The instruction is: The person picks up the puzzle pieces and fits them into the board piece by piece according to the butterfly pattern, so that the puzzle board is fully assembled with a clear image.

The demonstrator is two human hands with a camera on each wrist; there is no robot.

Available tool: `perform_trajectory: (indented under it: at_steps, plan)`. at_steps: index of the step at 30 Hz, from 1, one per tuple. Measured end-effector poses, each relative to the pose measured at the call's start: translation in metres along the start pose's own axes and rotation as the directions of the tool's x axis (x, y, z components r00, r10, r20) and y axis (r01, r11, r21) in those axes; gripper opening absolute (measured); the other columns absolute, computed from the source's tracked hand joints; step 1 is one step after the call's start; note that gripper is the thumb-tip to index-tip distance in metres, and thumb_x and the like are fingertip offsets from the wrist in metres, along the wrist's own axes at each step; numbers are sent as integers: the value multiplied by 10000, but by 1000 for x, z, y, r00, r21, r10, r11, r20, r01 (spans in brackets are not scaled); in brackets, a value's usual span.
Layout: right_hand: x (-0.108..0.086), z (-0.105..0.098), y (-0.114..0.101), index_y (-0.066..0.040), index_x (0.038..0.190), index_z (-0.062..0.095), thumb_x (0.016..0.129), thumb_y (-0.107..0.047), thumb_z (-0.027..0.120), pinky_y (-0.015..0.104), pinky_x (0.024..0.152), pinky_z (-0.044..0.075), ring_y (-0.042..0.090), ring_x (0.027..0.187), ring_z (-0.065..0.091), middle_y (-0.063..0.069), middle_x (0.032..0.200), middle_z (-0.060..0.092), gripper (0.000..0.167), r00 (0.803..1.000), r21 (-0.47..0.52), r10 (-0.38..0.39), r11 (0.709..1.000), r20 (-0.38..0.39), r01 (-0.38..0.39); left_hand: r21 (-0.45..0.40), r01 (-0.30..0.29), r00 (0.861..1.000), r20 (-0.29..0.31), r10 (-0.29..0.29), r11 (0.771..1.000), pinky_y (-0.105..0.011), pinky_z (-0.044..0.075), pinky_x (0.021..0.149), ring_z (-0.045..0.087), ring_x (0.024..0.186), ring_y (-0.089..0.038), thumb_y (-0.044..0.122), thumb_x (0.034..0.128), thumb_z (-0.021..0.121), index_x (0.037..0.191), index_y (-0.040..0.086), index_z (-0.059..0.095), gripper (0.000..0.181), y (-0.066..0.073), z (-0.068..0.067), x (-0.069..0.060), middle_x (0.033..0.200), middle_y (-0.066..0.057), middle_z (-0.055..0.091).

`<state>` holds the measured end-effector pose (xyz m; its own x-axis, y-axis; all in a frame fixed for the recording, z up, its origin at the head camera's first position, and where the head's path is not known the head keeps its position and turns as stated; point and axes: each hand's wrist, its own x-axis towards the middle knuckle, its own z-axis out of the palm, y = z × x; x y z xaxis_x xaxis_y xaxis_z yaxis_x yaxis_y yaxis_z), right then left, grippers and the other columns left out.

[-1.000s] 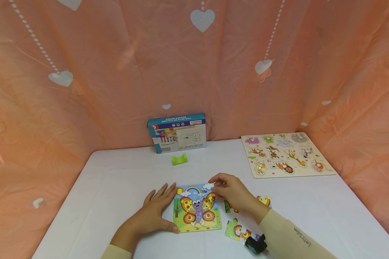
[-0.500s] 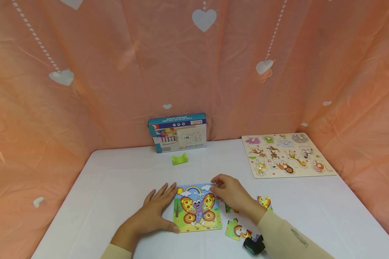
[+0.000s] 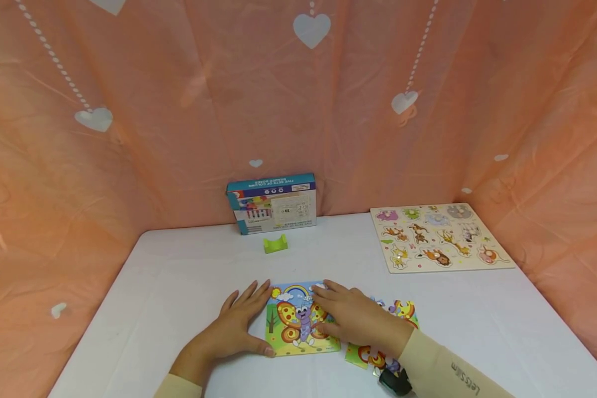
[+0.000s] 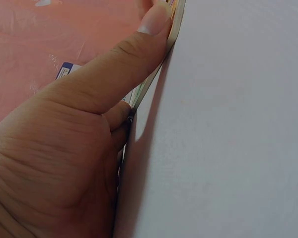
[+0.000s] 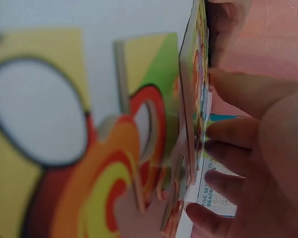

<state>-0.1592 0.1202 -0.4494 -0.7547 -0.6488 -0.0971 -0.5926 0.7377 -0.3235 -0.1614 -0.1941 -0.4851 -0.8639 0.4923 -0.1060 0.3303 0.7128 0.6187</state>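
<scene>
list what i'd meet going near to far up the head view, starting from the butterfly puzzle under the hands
Butterfly puzzle, green curved piece, box with a blue top, orange curtain with white hearts.

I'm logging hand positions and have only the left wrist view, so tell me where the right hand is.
Observer: The right hand reaches over the right side of the butterfly puzzle, with its fingers across the picture.
Operator: Understood. Now report what lies beside that puzzle, on the right hand's side.
Observer: Loose puzzle pieces lie on the white table just to its right, partly hidden by the right arm in the head view.
</scene>
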Motion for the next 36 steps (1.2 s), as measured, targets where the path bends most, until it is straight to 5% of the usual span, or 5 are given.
perform_trajectory:
  at_steps: [9,15,22,32,36]
  plan:
    - [-1,3,3,-62,1612,538,1076,-492,673,587,1161,414,332,1609,283,66,1722,405,701,999,-15,-8,1000,34,9,7,-2,1000,-1,2,1000,-651,-62,1269,48,1657,-354,653,680,961,1709,94,358,1317,-1,1,1,1790,-30,225]
    - [-1,0,10,-140,1619,553,1089,-535,620,635,1235,304,321,1609,286,40,1734,382,664,999,225,51,973,4,-50,9,-2,1000,-3,2,1000,-648,-60,1270,48,1657,-350,655,683,959,1708,96,361,1312,-1,1,2,1789,-25,226]
    - [-14,-11,21,-128,1639,500,1142,-497,526,657,1231,302,386,1545,389,108,1688,435,619,985,591,152,803,-78,-77,15,-2,1000,-7,2,1000,-659,-60,1267,56,1655,-362,647,682,963,1704,83,365,1311,0,1,1,1788,-40,235]
    - [-38,-15,46,18,1594,481,1217,-365,275,543,1132,489,441,1355,575,234,1537,562,575,960,822,176,564,-218,83,2,6,1000,-5,-6,1000,-657,-63,1267,46,1657,-353,637,681,971,1705,98,370,1304,-1,1,0,1789,-22,231]
    - [-49,-11,58,80,1582,455,1218,-352,239,407,1092,534,488,1316,580,264,1479,588,605,946,853,186,502,-265,140,4,7,1000,-4,-7,1000,-656,-65,1267,45,1657,-355,635,683,972,1708,100,364,1306,-1,1,1,1789,-22,230]
